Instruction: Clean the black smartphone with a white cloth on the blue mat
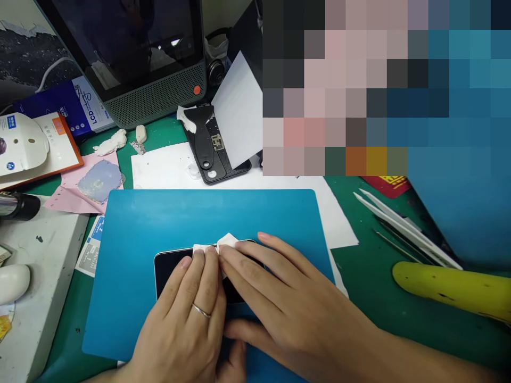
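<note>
Silver-ringed left hand (pixel 179 324), right hand (pixel 295 298): palms down, fingertips on white tissue (pixel 228 239), clamping not discernible. Beneath, partly covered: black-faced phone (pixel 164 268), on blue mat (pixel 207 213). Right: slim pale tools (pixel 403 226). Beyond: black scraper (pixel 202 133), gray-framed screen (pixel 155 96).

A single view looks from the person's head, above and behind the left hand (pixel 179 319) and the right hand (pixel 295 292), facing forward and down onto the counter (pixel 371 282). It sits close: both hands fill much of the lower middle, the left wrist leaving at the bottom edge, the right forearm at the lower right. Beyond the hands it takes in the blue mat (pixel 207 213) and, farther off, a dark screen (pixel 131 48) cut by the top edge. Its reach past the right hand, toward the upper right, is masked by coarse blocks.
</note>
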{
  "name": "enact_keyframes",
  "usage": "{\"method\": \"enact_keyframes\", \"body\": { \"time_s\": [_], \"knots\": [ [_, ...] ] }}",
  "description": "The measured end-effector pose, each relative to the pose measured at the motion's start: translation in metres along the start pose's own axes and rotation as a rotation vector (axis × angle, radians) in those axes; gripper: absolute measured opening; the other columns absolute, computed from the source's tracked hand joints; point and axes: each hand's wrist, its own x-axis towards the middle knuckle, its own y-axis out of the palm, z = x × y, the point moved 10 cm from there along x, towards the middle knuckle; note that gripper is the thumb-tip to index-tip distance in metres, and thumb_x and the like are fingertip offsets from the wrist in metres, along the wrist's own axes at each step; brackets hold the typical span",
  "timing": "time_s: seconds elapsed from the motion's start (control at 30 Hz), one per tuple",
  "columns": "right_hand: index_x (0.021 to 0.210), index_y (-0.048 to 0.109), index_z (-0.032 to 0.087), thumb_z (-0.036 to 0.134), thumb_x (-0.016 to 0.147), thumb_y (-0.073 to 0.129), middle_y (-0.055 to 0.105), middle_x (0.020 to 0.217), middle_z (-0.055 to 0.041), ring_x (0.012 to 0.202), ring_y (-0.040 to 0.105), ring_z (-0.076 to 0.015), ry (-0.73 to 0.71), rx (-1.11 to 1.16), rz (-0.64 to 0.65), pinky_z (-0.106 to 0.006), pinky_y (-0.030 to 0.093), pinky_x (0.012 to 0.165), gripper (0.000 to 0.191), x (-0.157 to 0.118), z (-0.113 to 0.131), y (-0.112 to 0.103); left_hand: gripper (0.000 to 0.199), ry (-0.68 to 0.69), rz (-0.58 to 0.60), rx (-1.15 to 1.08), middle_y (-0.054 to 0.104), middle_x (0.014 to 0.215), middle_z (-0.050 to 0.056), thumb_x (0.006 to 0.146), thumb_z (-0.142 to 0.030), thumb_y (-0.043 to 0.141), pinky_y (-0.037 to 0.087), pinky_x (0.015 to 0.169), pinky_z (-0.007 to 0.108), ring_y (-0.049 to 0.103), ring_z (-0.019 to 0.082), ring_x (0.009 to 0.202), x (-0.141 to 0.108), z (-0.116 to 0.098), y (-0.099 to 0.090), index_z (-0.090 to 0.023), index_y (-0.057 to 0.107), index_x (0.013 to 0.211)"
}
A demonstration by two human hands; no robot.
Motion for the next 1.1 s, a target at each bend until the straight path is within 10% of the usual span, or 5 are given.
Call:
{"method": "enact_keyframes", "body": {
  "time_s": [0.4,0.67,1.1],
  "knots": [
    [0.136,0.072,0.009,0.043,0.111,0.052,0.076,0.14,-0.0109,0.134,0.059,-0.0293,-0.02,-0.064,0.022,-0.047,0.047,0.115,0.047,0.008,-0.004,0.01,0.055,-0.031,-0.039,0.022,0.073,0.136,0.018,0.101,-0.04,0.045,0.049,0.118,0.043,0.066,0.03,0.13,0.003,0.013,0.001,-0.004,0.063,0.137],
    [0.129,0.078,0.015,0.035,0.11,0.054,0.08,0.131,-0.0084,0.129,0.061,-0.0251,-0.011,-0.083,-0.01,-0.041,0.044,0.115,0.036,-0.011,0.015,0.0,0.046,0.001,-0.054,-0.012,0.077,0.132,0.016,0.098,-0.028,0.046,0.035,0.13,0.037,0.069,0.027,0.125,-0.007,-0.009,-0.007,-0.002,0.069,0.129],
    [0.127,0.078,0.007,0.036,0.109,0.057,0.081,0.128,-0.0119,0.118,0.065,-0.0278,0.003,-0.129,-0.028,-0.043,0.049,0.106,0.04,0.005,0.0,-0.001,0.057,-0.011,0.01,-0.099,0.069,0.147,0.019,0.098,-0.034,0.053,0.053,0.117,0.048,0.062,0.033,0.14,0.004,0.014,0.002,-0.002,0.061,0.144]
  ]
}}
